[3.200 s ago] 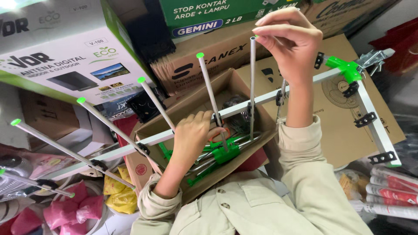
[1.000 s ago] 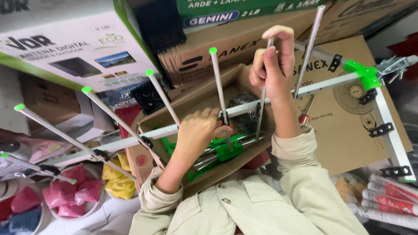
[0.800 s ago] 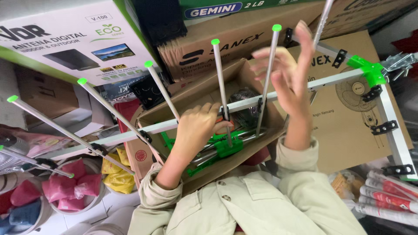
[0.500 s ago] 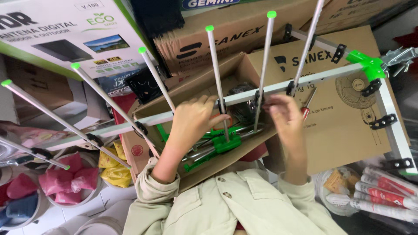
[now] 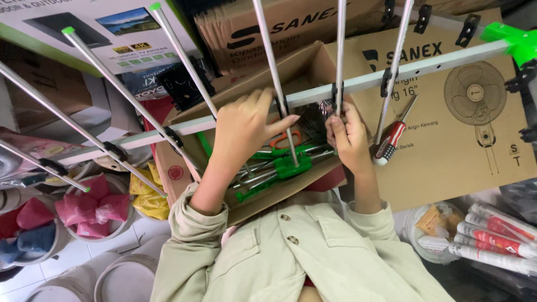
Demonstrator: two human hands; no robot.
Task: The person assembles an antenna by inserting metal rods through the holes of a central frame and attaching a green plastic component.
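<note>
My left hand point(image 5: 246, 126) rests fingers-spread over the antenna boom point(image 5: 313, 95), fingertips reaching toward the clip of one rod; it steadies rather than grips. My right hand point(image 5: 349, 137) pinches the lower end of the next rod point(image 5: 340, 56) just under its black clip on the boom.

Risks, biggest first:

- Boom spans the open cardboard box point(image 5: 302, 67) with nothing clamping it, only my two hands. If the left hand slips, I judge the whole frame tips, and the long rods on the left point(image 5: 112, 84) swing toward the stacked cartons point(image 5: 112, 22).
- The pinched rod sits in a small plastic clip. Side load from my right hand could snap the clip or pop the rod out crooked.
- Green-capped rod tips point(image 5: 68, 30) stick up toward my face. Leaning in is a poke hazard.
- Green plastic brackets and spare rods point(image 5: 285, 165) lie loose in the box under my hands; a dropped part could bury itself among them.
- Red-handled screwdriver point(image 5: 390, 140) lies on the flat fan carton point(image 5: 464, 112) just beside my right hand, touching another rod. A nudge probably rolls it off.
</note>
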